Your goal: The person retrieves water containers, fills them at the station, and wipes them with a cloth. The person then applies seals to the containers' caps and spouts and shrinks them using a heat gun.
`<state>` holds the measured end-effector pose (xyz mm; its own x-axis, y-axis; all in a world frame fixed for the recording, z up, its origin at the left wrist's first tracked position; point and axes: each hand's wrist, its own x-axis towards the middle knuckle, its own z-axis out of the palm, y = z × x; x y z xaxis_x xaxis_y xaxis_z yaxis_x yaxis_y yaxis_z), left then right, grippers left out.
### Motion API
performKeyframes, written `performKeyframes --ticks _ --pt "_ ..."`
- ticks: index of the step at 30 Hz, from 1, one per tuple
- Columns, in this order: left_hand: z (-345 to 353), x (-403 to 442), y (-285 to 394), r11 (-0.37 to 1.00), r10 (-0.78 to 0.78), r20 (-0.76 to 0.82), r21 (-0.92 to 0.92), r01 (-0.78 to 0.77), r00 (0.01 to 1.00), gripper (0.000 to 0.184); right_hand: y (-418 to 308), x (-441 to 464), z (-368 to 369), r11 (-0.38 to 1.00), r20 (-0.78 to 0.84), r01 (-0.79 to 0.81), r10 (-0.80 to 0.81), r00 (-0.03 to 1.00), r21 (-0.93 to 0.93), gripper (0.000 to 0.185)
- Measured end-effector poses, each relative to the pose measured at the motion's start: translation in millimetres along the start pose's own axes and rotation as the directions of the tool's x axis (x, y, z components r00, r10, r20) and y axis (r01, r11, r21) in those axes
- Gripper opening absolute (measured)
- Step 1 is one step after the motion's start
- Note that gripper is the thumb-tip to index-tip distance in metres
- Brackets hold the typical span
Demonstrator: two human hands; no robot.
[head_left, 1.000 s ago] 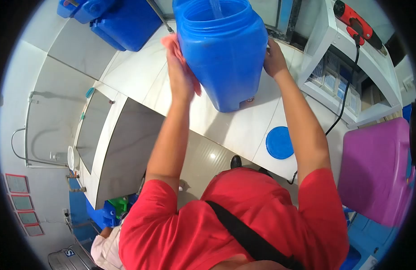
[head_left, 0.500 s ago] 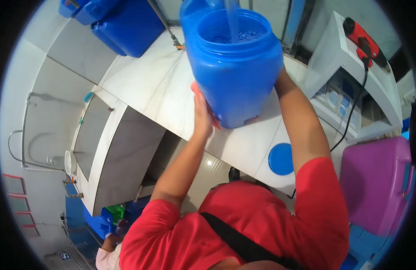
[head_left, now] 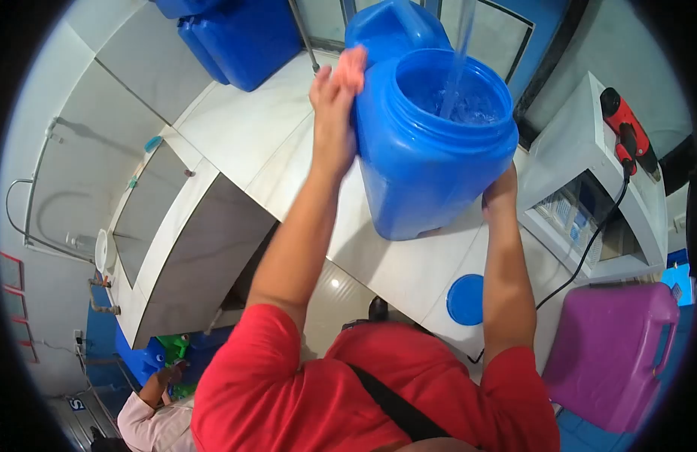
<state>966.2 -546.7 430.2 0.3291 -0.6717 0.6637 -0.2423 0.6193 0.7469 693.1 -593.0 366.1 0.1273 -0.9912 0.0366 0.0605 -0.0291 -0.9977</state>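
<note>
A large blue plastic jerrycan [head_left: 431, 181] with a wide, uncapped mouth stands on the white tiled counter [head_left: 363, 260]. A stream of water [head_left: 459, 56] falls into its mouth, and the water inside is churning. My left hand [head_left: 335, 124] is at the jerrycan's left side, its fingers closed on a crumpled pink cloth [head_left: 351, 71] near the handle end. Low on the right side, my right hand [head_left: 501, 194] presses against the jerrycan; its fingertips are hidden behind the wall. A round blue lid [head_left: 465, 299] lies on the counter beside my right forearm.
More blue jerrycans [head_left: 247, 45] stand at the back left. To the right are a white cabinet [head_left: 582, 151] with a red power tool [head_left: 627, 132] on top, a black cable, and a purple jerrycan [head_left: 616, 346]. A co-worker's sleeve [head_left: 141, 410] shows at lower left.
My left hand has moved up the jerrycan's left side with the pink cloth. My right hand has come lower and into sight on the right side. The jerrycan appears further right in view.
</note>
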Motion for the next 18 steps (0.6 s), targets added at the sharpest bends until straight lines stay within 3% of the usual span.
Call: performKeyframes --ticks 2,3,4,5,6,9,11,12,14,16,17,18 --pt "-12 33 -31 0.926 0.138 0.116 0.338 -0.17 0.984 0.05 -4 -27 7 0.939 0.032 0.099 -0.115 0.993 0.329 0.049" --pt "-12 44 -41 0.859 0.191 0.168 0.448 -0.248 0.967 0.049 1 -31 11 0.941 0.025 0.094 -0.108 0.994 0.325 0.049" --pt "-7 53 -36 0.999 0.001 0.074 0.043 -0.004 0.997 0.036 9 -34 15 0.935 -0.022 0.084 -0.081 0.996 0.344 0.047" --pt "-4 56 -32 0.897 -0.219 0.068 -0.38 0.228 0.973 0.027 14 -37 20 0.928 -0.069 0.073 -0.052 0.996 0.365 0.046" --pt "-6 51 -26 0.822 -0.374 0.071 -0.436 0.366 0.925 0.034 13 -38 25 0.908 -0.077 0.078 -0.051 0.996 0.413 0.047" --pt "0 23 -35 0.804 -0.305 0.072 -0.515 0.297 0.95 0.048 20 -36 27 0.915 -0.073 0.152 -0.134 0.988 0.374 0.049" --pt "20 -15 -6 0.911 -0.262 0.069 -0.312 0.271 0.962 0.061 18 -38 27 0.919 -0.06 0.188 -0.178 0.982 0.346 0.05" --pt "11 -44 -39 0.85 -0.335 0.051 -0.415 0.325 0.941 0.06 15 -38 27 0.92 -0.04 0.229 -0.228 0.973 0.317 0.053" --pt "19 -87 -26 0.796 -0.441 -0.031 -0.476 0.375 0.897 0.063 11 -38 30 0.928 -0.057 0.262 -0.256 0.965 0.264 0.053" --pt "39 -116 3 0.839 -0.341 -0.163 -0.498 0.221 0.926 0.064 11 -39 25 0.937 -0.079 0.279 -0.269 0.96 0.207 0.052" --pt "46 -116 18 0.837 -0.35 -0.155 -0.495 0.233 0.924 0.064 10 -38 22 0.956 -0.038 0.241 -0.238 0.971 0.168 0.054" --pt "55 -108 47 0.905 -0.211 -0.164 -0.404 0.13 0.964 0.062 9 -39 18 0.972 0.002 0.2 -0.202 0.979 0.126 0.055"
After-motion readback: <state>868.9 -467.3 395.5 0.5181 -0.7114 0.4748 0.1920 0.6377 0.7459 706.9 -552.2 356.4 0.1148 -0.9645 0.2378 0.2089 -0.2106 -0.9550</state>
